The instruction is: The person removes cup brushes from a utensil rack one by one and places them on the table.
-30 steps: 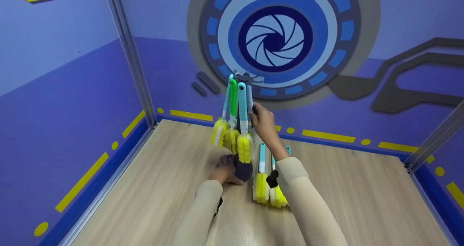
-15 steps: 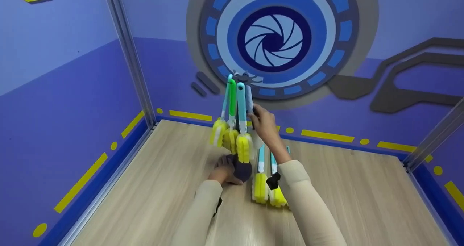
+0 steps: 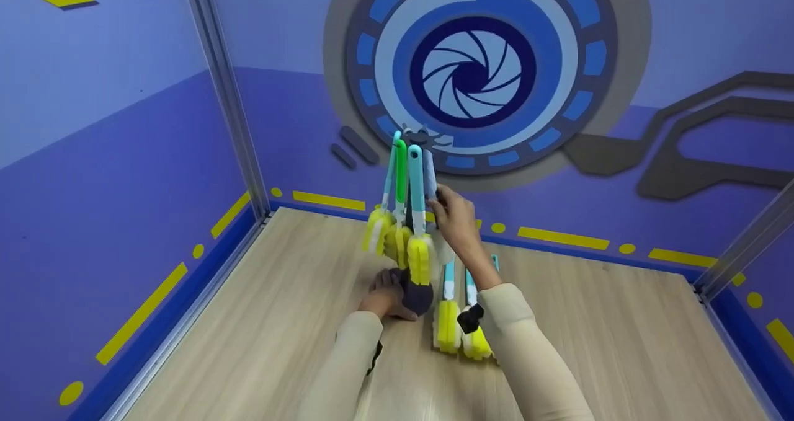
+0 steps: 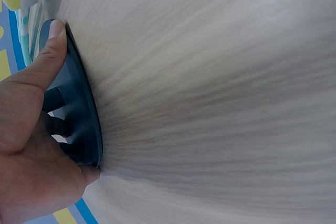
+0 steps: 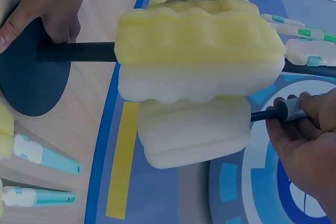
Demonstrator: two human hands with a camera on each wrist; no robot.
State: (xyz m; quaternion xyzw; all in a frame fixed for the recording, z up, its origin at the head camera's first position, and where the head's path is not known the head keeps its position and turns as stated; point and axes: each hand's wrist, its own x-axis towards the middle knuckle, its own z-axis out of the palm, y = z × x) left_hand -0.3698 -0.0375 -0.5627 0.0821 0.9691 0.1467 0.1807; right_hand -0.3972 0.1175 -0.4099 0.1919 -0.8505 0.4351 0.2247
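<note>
A dark stand (image 3: 419, 297) with a round base and a hooked top rises from the table. My left hand (image 3: 383, 295) grips the base, the thumb on one edge and the little finger at the other in the left wrist view. My right hand (image 3: 456, 217) pinches the grey-blue handle (image 3: 430, 172) of a sponge brush at the stand's right side. Its whitish sponge head (image 5: 194, 132) hangs beside a yellow-and-white sponge head (image 5: 199, 40) in the right wrist view. Also hanging from the stand are a green-handled brush (image 3: 401, 172) and teal-handled brushes (image 3: 416, 179).
On the wooden table (image 3: 279, 322), teal-handled sponge brushes (image 3: 448, 327) lie side by side to the right of the stand, partly behind my right sleeve (image 3: 527, 340). A blue printed back wall (image 3: 291, 129) stands close behind, with metal posts (image 3: 226, 98) at the corners.
</note>
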